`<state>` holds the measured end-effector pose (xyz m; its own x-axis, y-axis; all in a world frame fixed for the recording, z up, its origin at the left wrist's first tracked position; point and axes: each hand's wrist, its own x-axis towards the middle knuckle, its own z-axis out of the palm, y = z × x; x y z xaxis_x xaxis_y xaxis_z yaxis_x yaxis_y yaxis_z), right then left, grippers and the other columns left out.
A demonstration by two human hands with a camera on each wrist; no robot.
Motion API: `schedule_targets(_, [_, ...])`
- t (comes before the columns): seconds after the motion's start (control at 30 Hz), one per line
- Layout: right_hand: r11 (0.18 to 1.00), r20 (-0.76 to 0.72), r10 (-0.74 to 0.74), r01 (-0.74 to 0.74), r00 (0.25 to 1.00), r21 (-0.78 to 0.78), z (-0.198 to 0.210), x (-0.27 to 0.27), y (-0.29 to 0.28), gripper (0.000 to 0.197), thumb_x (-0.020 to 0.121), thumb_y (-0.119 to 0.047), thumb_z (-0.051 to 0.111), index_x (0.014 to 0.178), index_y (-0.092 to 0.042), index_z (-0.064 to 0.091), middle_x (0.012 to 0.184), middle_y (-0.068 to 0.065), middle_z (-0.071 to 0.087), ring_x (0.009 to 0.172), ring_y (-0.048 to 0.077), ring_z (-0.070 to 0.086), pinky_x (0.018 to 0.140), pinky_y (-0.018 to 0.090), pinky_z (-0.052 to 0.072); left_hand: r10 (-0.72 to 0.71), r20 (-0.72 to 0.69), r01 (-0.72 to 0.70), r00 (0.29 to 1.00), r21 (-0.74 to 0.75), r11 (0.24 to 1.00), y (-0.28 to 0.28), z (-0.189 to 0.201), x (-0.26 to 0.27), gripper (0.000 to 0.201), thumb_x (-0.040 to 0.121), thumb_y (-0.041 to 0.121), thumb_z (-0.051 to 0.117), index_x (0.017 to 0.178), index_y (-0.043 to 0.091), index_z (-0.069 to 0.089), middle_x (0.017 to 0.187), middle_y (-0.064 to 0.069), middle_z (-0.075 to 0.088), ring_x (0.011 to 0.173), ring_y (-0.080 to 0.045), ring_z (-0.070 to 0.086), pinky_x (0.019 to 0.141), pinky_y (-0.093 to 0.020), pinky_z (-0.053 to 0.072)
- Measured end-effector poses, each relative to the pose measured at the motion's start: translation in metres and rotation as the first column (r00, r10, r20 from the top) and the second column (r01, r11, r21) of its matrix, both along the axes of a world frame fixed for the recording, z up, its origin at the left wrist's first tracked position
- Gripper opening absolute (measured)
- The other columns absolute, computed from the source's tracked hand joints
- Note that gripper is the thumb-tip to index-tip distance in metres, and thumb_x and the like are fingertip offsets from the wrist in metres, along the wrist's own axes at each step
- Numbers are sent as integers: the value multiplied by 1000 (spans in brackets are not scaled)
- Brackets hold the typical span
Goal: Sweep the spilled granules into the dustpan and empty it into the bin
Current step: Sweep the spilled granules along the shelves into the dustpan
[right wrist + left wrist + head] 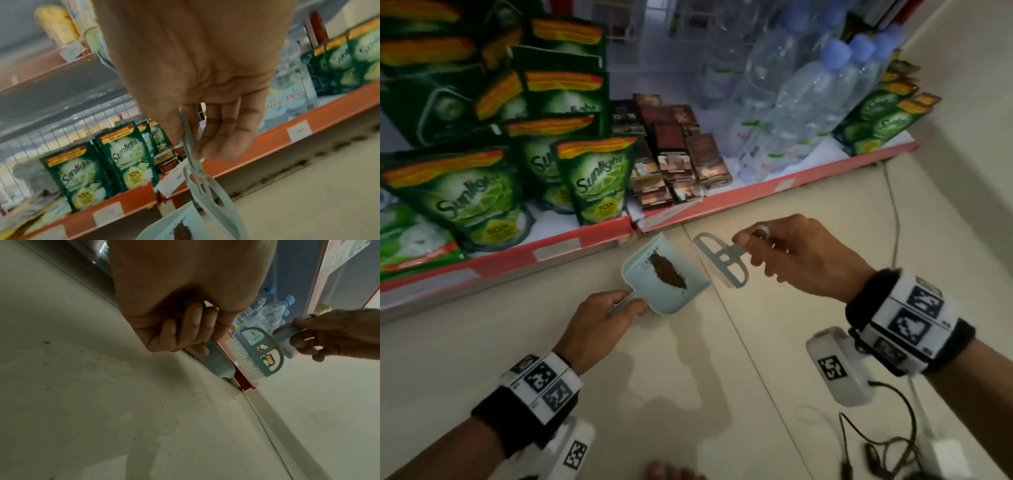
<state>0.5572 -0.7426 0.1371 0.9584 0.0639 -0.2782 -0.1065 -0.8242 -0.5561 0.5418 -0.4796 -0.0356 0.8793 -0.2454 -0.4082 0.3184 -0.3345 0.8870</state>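
A pale blue dustpan is held just above the floor near the red shelf edge, with a streak of dark brown granules lying inside it. My left hand grips its short handle; in the left wrist view the fingers curl round the handle of the dustpan. My right hand pinches the handle of a small blue brush held just right of the pan's open edge, its white bristles facing the pan. The right wrist view shows the brush above the dustpan. No bin is in view.
A low red-edged shelf runs behind the pan, stacked with green Sunlight pouches, small brown boxes and water bottles. A thin cable and a charger with wires lie on the beige floor at right. A toe shows at the bottom.
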Motion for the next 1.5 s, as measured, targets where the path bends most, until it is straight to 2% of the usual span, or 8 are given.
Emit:
schedule_targets(0.2, [972, 76, 29, -10, 997, -233, 22, 12, -13, 19, 89, -22, 60, 81, -16, 76, 67, 5, 71, 66, 21, 67, 69, 36, 56, -73, -5, 73, 997, 19, 997, -31, 6, 6, 25, 89, 36, 65, 71, 21, 73, 46, 14, 54, 57, -14, 53, 61, -31, 42])
schedule_targets(0.37, [942, 207, 69, 5, 976, -336, 1, 23, -17, 20, 79, -32, 60, 77, -21, 77, 65, 5, 70, 65, 27, 64, 68, 34, 54, -48, -1, 48, 999, 18, 999, -46, 3, 4, 25, 89, 36, 65, 73, 19, 72, 49, 11, 55, 57, -15, 52, 60, -30, 42])
schedule_targets(0.67, [999, 434, 41, -26, 900, -41, -98, 45, -40, 26, 86, -20, 58, 105, -17, 75, 72, 7, 65, 58, 24, 63, 62, 39, 57, 150, -18, -148, 989, 87, 985, -44, -20, -6, 37, 89, 38, 63, 76, 4, 68, 47, 11, 44, 47, -6, 41, 54, -29, 36])
schedule_targets(0.83, [991, 489, 77, -121, 869, 59, -152, 51, -45, 29, 94, -14, 60, 121, -9, 68, 98, 8, 68, 78, 22, 66, 73, 34, 57, 277, -110, -269, 955, 80, 960, -50, -28, -10, 25, 91, 31, 64, 72, 19, 74, 45, 10, 40, 43, -7, 37, 45, -22, 31])
schedule_targets(0.97, [986, 496, 76, -140, 865, 93, -173, 74, -32, 26, 92, -9, 62, 116, -6, 71, 112, 14, 71, 99, 29, 69, 89, 34, 55, 369, -69, -360, 927, 120, 925, -58, -22, -16, 27, 91, 29, 65, 66, 23, 74, 42, 11, 41, 40, -4, 37, 40, -15, 31])
schedule_targets(1.27, [944, 341, 319, -327, 884, -37, -173, 99, -2, 33, 94, -13, 51, 121, -17, 70, 106, 13, 73, 96, 35, 66, 82, 40, 52, 532, -95, -509, 841, 194, 839, -75, -4, -40, 23, 88, 23, 68, 69, 9, 73, 43, 6, 39, 41, -9, 35, 40, -17, 30])
schedule_targets(1.4, [887, 300, 462, -426, 835, -179, -156, 95, -34, 48, 88, -6, 50, 131, -24, 61, 111, 13, 68, 94, 38, 64, 81, 43, 54, 561, -105, -552, 821, 106, 827, -81, 4, -49, 35, 74, 37, 65, 74, 2, 71, 46, 4, 35, 42, -10, 32, 39, -16, 27])
schedule_targets(1.5, [854, 300, 512, -439, 805, -281, -144, 93, -78, 36, 87, -7, 54, 119, -17, 67, 93, 13, 66, 83, 38, 64, 70, 42, 55, 529, -101, -522, 843, 89, 849, -83, -1, -53, 28, 87, 26, 68, 75, 1, 69, 48, 5, 34, 45, -11, 31, 42, -17, 27])
